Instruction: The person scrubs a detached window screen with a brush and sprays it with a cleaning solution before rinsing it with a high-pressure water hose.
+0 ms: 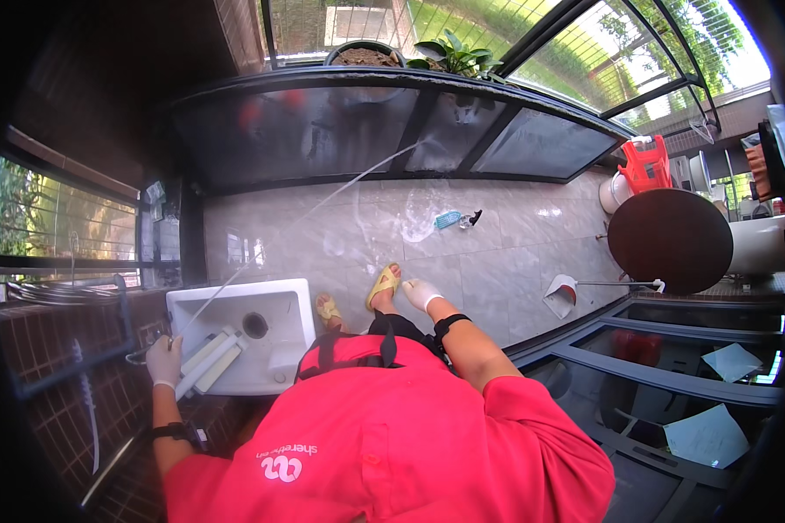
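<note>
My left hand [164,360], in a white glove, is closed round a small water sprayer, mostly hidden by the fingers, beside the white sink [290,305]. A thin water jet [323,209] runs from it up and right to the frosted glass panel [340,131], where it splashes. White tubes [209,359] lie in the sink close to that hand. My right hand [421,294], also gloved, hangs with curled fingers above the tiles near my yellow sandal [385,284]; nothing shows in it. A spray bottle [449,220] with a black trigger lies on the floor ahead.
Wet grey tiles [366,227] show foam near the panel. A long-handled dustpan [561,298], a round dark table [669,241] and a red plastic chair [645,161] are on the right. Potted plants [458,57] stand on the ledge above the panel. Glass doors [637,375] are at lower right.
</note>
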{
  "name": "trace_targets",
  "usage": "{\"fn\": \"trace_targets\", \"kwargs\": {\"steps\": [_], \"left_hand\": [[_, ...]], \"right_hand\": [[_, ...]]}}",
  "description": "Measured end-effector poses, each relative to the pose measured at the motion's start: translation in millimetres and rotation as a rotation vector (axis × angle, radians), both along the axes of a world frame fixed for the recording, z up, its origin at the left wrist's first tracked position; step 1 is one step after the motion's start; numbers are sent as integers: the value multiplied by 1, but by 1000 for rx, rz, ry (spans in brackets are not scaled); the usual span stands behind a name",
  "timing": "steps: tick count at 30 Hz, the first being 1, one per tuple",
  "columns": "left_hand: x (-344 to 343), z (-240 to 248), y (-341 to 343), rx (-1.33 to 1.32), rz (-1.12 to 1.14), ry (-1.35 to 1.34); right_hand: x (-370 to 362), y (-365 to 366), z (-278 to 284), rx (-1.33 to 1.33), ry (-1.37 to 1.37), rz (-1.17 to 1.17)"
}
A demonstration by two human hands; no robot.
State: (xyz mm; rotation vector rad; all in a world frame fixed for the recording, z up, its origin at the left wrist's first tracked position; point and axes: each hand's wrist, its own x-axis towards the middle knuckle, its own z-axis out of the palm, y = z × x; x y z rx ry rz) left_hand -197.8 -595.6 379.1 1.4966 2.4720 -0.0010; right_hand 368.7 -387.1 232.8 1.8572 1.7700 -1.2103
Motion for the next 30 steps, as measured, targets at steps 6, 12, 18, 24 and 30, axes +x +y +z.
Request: {"fn": "trace_targets", "kwargs": {"steps": [6,12,18,24,30], "left_hand": [[-1,-3,2,-17,55,8],[-1,-1,-2,-59,34,2],[2,2,1,-94,37,-8],[4,-1,1,-122,56,-9],[8,-1,8,-248,75,45]], "right_hand": [[2,-2,-6,-15,10,-23],[3,-5,-14,2,11,-14],[5,-5,-14,-28,15,-46],[5,-9,2,10,13,-38],[15,-13,-5,12,15,-67]]}}
